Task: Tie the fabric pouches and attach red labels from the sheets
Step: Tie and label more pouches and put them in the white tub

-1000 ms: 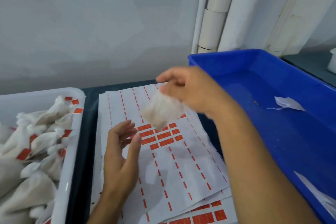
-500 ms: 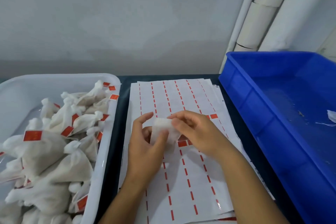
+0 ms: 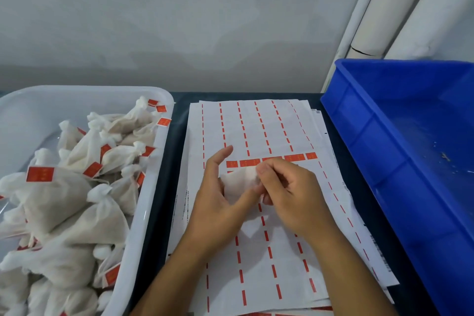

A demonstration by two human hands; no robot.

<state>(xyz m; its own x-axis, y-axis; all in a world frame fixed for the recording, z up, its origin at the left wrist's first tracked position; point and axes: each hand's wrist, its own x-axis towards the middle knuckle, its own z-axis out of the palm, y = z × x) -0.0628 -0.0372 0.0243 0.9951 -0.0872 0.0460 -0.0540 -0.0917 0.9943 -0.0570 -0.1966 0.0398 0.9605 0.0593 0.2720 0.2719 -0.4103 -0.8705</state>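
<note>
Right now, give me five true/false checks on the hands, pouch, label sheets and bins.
1. Both hands, left hand and right hand, hold one small white fabric pouch. True.
2. The pouch is over the blue plastic bin. False: it is over the white label sheets.
3. The white plastic tub holds tied pouches with red labels. True.
4. The top sheet is full of red labels. False: only a short row of red labels shows.
5. The blue bin is on the left. False: right.
</note>
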